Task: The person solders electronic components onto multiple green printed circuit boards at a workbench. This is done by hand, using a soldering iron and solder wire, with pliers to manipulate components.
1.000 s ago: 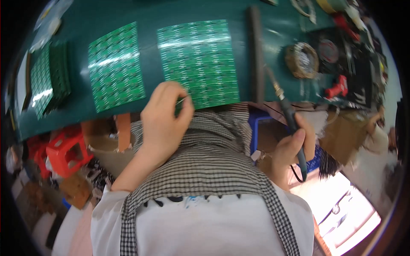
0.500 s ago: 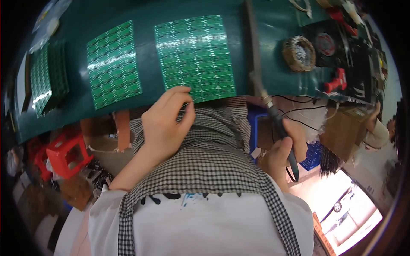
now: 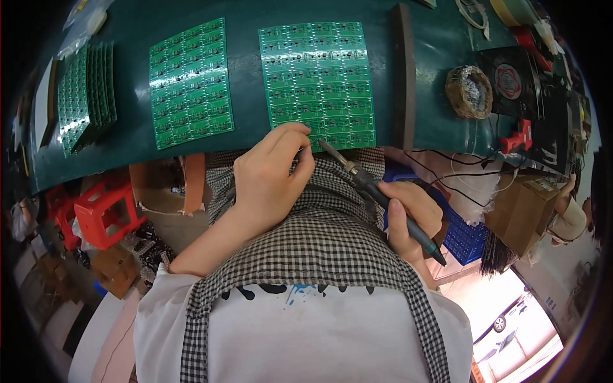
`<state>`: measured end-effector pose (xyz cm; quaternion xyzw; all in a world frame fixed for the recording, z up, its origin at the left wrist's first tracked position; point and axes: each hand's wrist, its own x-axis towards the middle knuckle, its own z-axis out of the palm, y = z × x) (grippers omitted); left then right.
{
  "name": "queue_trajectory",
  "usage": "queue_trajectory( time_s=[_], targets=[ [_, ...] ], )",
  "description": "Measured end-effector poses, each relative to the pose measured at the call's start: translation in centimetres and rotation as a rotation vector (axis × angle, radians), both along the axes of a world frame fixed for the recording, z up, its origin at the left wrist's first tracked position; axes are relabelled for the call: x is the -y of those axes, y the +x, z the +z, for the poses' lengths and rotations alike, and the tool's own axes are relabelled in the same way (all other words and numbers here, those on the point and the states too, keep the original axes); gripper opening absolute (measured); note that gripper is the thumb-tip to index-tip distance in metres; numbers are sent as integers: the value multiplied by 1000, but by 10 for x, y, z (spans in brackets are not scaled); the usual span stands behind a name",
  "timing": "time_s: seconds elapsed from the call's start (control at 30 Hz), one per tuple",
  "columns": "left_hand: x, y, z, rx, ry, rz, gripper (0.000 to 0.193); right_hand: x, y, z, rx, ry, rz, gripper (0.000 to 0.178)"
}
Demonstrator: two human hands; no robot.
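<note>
In my right hand [image 3: 414, 217] is a dark-handled soldering iron [image 3: 373, 186], its tip at the near edge of a green circuit board panel [image 3: 319, 80]. The panel lies flat on the table edge in front of me, with rows of small parts. At its near left corner, my left hand [image 3: 271, 175] has thumb and forefinger drawn together in a pinch; anything between them is too small to make out. A second green panel [image 3: 191, 83] lies to the left. Further left, several more panels [image 3: 86, 96] stand stacked on edge.
A dark bar [image 3: 402, 76] lies right of the panel on the green table [image 3: 246, 76]. Beyond it are a round tape-wrapped holder [image 3: 469, 92], a red tool [image 3: 518, 136] and cables. Below stand a red stool [image 3: 107, 214], a blue crate [image 3: 465, 236] and a carton [image 3: 522, 201].
The soldering iron has swung left, its tip going from over the dark bar to the panel's near edge. My left hand stays pinched by the panel. The whole view has shifted slightly.
</note>
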<state>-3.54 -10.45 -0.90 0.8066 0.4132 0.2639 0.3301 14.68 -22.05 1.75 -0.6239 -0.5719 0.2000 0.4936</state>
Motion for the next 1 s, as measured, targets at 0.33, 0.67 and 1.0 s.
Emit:
queue_trajectory(
  time_s=[0.33, 0.67, 1.0],
  targets=[
    [1, 1, 2, -40, 67, -17, 11, 4, -3, -1, 14, 21, 19, 16],
    [-10, -19, 20, 93, -210, 136, 13, 15, -1, -2, -36, 82, -126, 18],
    [-99, -88, 62, 793, -423, 337, 10, -34, -1, 14, -13, 49, -149, 18]
  ],
)
